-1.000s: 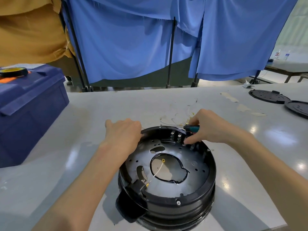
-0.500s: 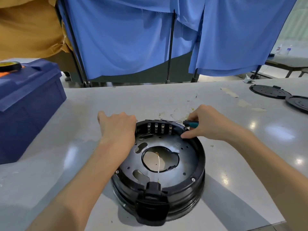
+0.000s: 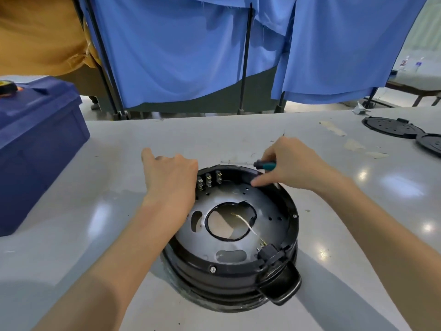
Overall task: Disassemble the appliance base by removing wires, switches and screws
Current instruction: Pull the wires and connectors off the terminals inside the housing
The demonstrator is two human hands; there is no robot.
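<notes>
A round black appliance base (image 3: pixel 274 211) lies upside down on the grey table, its handle tab (image 3: pixel 281 286) at the near right. My left hand (image 3: pixel 171 180) grips its far left rim, beside a row of switch terminals (image 3: pixel 208 180). My right hand (image 3: pixel 291 164) holds a teal-handled screwdriver (image 3: pixel 265 165) and its fingers touch the far right rim. A thin white wire (image 3: pixel 245 224) crosses the centre hole. Screws sit in the rim, one at the front (image 3: pixel 212 269) and one on the right (image 3: pixel 295 216).
A dark blue plastic box (image 3: pixel 38 149) stands at the left with a tape roll (image 3: pixel 7 86) on top. Two black round plates (image 3: pixel 391 127) lie at the far right. Blue curtains hang behind the table. Bits of wire litter the table (image 3: pixel 238 139) beyond the base.
Both hands have turned the base counter-clockwise: the handle tab swung from the near left, past the front, to the near right, and the switch row went from far right to far left.
</notes>
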